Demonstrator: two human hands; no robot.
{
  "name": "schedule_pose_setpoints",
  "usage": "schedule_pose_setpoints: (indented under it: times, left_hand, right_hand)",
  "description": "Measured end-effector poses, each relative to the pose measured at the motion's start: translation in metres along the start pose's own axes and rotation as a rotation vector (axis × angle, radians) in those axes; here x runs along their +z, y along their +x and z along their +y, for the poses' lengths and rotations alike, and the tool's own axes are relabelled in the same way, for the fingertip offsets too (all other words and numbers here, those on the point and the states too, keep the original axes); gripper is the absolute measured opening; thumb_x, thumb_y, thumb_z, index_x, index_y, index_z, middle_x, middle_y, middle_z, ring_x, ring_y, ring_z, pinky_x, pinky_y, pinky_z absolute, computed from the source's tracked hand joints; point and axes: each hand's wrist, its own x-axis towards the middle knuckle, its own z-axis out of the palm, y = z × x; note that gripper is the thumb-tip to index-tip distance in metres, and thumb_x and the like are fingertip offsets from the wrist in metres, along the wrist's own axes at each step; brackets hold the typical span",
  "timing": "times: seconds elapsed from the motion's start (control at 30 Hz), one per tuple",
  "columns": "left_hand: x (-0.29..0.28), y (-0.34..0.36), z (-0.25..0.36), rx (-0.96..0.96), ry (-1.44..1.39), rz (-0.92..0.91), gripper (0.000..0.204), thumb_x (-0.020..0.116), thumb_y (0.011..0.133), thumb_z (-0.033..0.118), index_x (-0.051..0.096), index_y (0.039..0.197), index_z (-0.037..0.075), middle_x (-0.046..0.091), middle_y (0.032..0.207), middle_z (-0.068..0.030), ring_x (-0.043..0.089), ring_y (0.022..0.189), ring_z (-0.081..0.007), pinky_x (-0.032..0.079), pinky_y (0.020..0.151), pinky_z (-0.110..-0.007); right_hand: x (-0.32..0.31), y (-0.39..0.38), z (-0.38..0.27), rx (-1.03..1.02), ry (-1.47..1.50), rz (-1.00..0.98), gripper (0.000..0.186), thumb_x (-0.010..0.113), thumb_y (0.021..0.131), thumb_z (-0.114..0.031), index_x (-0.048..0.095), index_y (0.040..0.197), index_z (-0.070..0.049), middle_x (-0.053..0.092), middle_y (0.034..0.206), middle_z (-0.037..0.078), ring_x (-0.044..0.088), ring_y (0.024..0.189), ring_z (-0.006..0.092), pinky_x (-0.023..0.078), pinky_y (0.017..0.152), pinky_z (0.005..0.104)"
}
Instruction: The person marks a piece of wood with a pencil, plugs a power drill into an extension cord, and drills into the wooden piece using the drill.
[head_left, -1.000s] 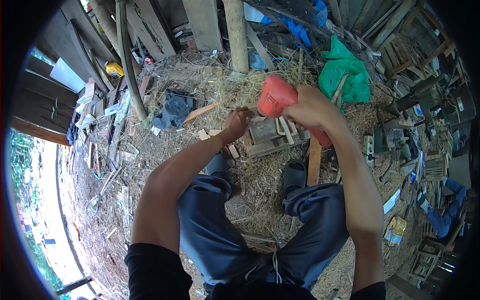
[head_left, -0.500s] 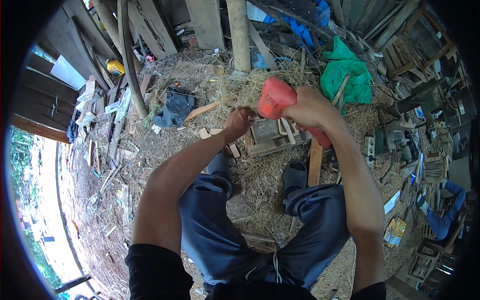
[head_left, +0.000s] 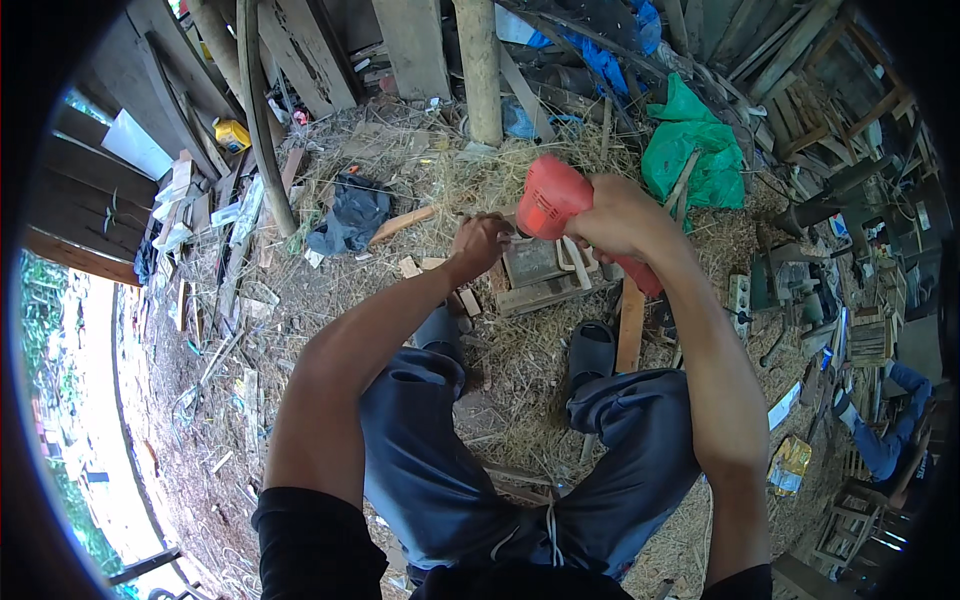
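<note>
My right hand point(head_left: 622, 218) is wrapped round the grip of a red power drill point(head_left: 556, 198), its body tilted and its front end toward my left hand. My left hand point(head_left: 480, 246) is closed, fingers curled close to the front of the drill. Whatever those fingers pinch is too small and covered to make out. Just below the drill, a low wooden block point(head_left: 533, 262) stands on the ground between my feet and the post. On its right side rests a pale, thin looped piece point(head_left: 578, 264).
Straw and shavings cover the ground. A black plastic bag point(head_left: 352, 214) lies to the left, a green plastic bag point(head_left: 692, 160) to the right. A wooden post point(head_left: 478, 75) rises beyond the block. A board point(head_left: 630, 325) lies by my right sandal point(head_left: 592, 350). Another person's leg point(head_left: 882, 440) shows far right.
</note>
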Motion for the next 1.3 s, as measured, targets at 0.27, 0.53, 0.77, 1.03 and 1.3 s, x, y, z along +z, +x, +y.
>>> schedule_pose_setpoints:
  times: [0.27, 0.53, 0.77, 1.03, 1.3]
  left_hand:
    - [0.001, 0.0, -0.006, 0.089, 0.004, 0.021, 0.024, 0.075, 0.068, 0.021, 0.068, 0.087, 0.008, 0.064, 0.088, -0.0097, 0.061, 0.086, -0.0311, 0.048, 0.078, -0.042]
    - [0.005, 0.002, -0.022, 0.218, -0.241, 0.031, 0.03, 0.071, 0.065, 0.005, 0.065, 0.094, 0.004, 0.063, 0.088, -0.0138, 0.061, 0.088, -0.0321, 0.048, 0.081, -0.04]
    - [0.003, 0.0, -0.025, 0.153, -0.381, -0.022, 0.029, 0.068, 0.063, -0.001, 0.063, 0.091, -0.002, 0.062, 0.085, -0.017, 0.063, 0.08, -0.0338, 0.052, 0.072, -0.039]
    - [-0.005, -0.005, -0.043, 0.095, -0.311, -0.131, 0.035, 0.076, 0.065, 0.002, 0.064, 0.098, 0.003, 0.065, 0.089, -0.0112, 0.065, 0.081, -0.0249, 0.052, 0.072, -0.034]
    - [-0.008, -0.005, -0.04, 0.077, -0.246, -0.134, 0.034, 0.076, 0.068, 0.005, 0.065, 0.1, 0.004, 0.067, 0.095, -0.0106, 0.065, 0.082, -0.0239, 0.052, 0.072, -0.033]
  right_hand:
    - [0.002, -0.002, -0.017, 0.033, -0.077, -0.004, 0.026, 0.055, 0.07, -0.01, 0.066, 0.088, 0.005, 0.068, 0.076, 0.019, 0.069, 0.068, 0.0287, 0.054, 0.066, 0.0381]
    - [0.005, 0.003, -0.029, -0.037, -0.179, 0.068, 0.018, 0.054, 0.067, -0.006, 0.063, 0.073, 0.008, 0.065, 0.064, 0.019, 0.067, 0.058, 0.0256, 0.053, 0.059, 0.0376]
    - [0.001, 0.007, -0.031, 0.013, -0.141, 0.042, 0.019, 0.053, 0.068, -0.005, 0.064, 0.075, 0.009, 0.065, 0.065, 0.021, 0.068, 0.061, 0.0267, 0.053, 0.061, 0.0381]
    - [-0.001, 0.004, -0.04, 0.041, -0.153, 0.023, 0.021, 0.054, 0.068, -0.004, 0.065, 0.08, 0.008, 0.066, 0.07, 0.021, 0.069, 0.067, 0.0275, 0.053, 0.064, 0.0384]
    - [0.004, 0.006, -0.043, 0.05, -0.174, 0.038, 0.023, 0.054, 0.067, -0.004, 0.065, 0.083, 0.008, 0.067, 0.074, 0.021, 0.069, 0.068, 0.0271, 0.053, 0.063, 0.0383]
